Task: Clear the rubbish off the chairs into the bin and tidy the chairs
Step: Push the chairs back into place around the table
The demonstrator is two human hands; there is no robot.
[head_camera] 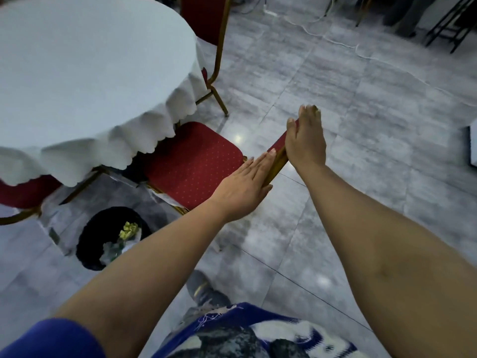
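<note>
A red padded chair with a gold frame stands part way under the round table, its seat bare. Both hands hold the top of its backrest. My left hand lies flat along the near end of the backrest, thumb under the gold rail. My right hand wraps the far end, fingers curled over the top edge. A black bin stands on the floor at the lower left, below the chair, with yellow and white rubbish inside it.
A round table with a white scalloped cloth fills the upper left. A second red chair stands behind it, a third at the left edge. White cables cross the grey tiled floor. Black folding frames lean at the top right.
</note>
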